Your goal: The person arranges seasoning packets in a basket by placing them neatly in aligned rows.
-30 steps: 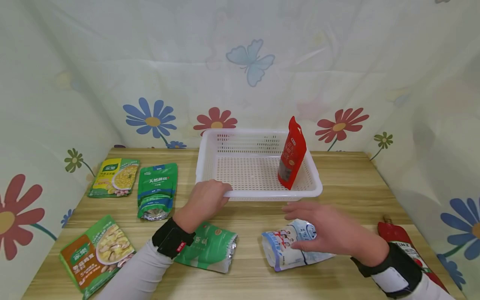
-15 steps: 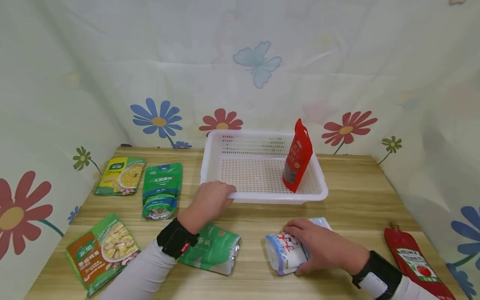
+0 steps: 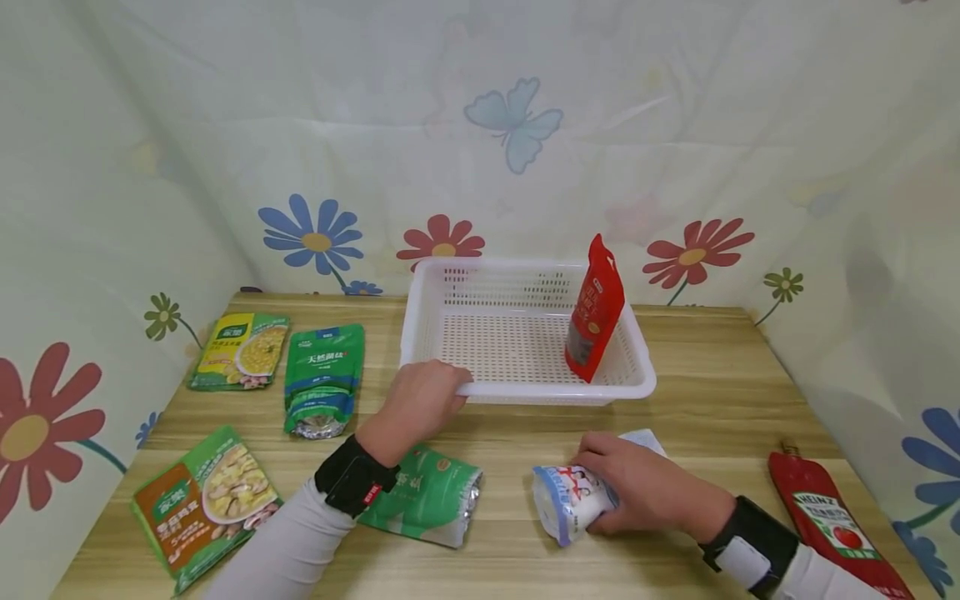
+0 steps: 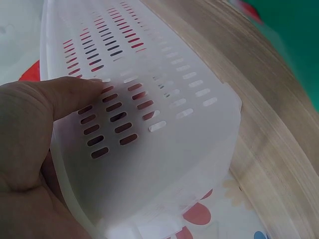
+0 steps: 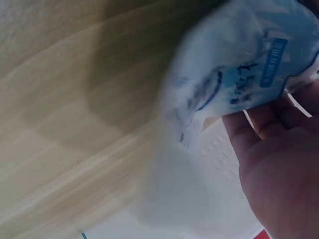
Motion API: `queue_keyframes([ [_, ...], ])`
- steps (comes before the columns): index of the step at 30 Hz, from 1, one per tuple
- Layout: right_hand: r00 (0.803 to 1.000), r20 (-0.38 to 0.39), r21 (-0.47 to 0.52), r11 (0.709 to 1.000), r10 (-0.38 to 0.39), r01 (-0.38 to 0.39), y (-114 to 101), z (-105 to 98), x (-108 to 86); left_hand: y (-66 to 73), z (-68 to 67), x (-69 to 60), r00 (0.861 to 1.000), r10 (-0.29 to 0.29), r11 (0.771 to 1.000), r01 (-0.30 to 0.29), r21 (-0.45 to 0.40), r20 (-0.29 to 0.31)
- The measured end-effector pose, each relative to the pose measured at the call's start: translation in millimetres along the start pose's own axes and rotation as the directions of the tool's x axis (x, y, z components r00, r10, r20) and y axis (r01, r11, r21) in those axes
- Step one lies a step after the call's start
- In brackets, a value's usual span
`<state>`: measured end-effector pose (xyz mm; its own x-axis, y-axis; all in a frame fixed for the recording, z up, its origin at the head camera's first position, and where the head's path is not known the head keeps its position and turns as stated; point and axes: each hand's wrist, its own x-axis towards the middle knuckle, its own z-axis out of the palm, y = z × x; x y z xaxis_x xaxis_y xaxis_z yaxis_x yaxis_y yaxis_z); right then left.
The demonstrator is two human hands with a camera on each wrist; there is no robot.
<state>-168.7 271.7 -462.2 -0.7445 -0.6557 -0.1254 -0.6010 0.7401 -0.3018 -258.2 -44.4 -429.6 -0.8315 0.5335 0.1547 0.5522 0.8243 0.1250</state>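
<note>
A white plastic basket stands at the back of the table, with a red pouch upright in its right part. My left hand grips the basket's front rim near its left corner; in the left wrist view the thumb presses on the perforated wall. My right hand holds a white and blue pouch across its middle, fingers on the far side and thumb on the near one. Part of that pouch is hidden under the hand. The right wrist view shows its blue printed face against the fingers.
At the left lie a yellow-green soup packet, a green pouch and a brown-green soup packet. Another green pouch lies partly under my left forearm. A red Heinz ketchup pouch lies at the right. Patterned cloth surrounds the table.
My right hand has come down onto the white and blue pouch and closed around it, and the pouch now bulges. My left hand has stayed on the basket rim. The head view shifted slightly.
</note>
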Motion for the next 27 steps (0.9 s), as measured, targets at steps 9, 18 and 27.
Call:
queue_keyframes([
  [9,0.999,0.044,0.039,0.999,0.031,-0.033,-4,-4,3.2,-1.4,1.8,0.4,1.0,0.005,1.0,-0.005,0.007,-0.022],
  [18,0.994,0.107,0.051,0.999,-0.02,0.014,-15,-14,4.3,-4.7,1.7,-4.1,0.999,0.039,0.999,-0.039,-0.03,-0.007],
  [27,0.996,0.059,-0.071,0.995,-0.066,0.07,-35,-50,0.6,-7.4,-5.8,-5.9,0.999,0.024,0.973,-0.018,-0.231,0.023],
])
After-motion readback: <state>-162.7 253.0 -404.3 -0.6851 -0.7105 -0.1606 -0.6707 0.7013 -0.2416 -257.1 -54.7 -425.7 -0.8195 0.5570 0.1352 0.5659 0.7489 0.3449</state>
